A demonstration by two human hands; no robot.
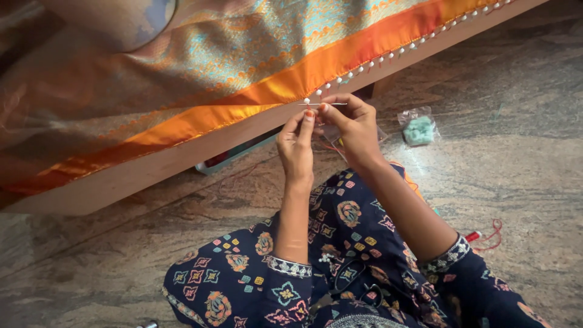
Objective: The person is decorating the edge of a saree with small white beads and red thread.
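Holding a needle (322, 104): right hand (352, 124); nearby, clear bag (418, 129) of teal beads.

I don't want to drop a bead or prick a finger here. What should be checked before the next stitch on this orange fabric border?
1. Thin metal needle gripped: ok, pinched by right hand.
2. Left hand steadying: ok, fingertips meet the needle at the orange satin border.
3. Row of small white beads even along the edge: ok.
4. Thread through needle: cannot tell, too fine.
5. Clear packet of pale green material within reach: ok, on the stone floor.
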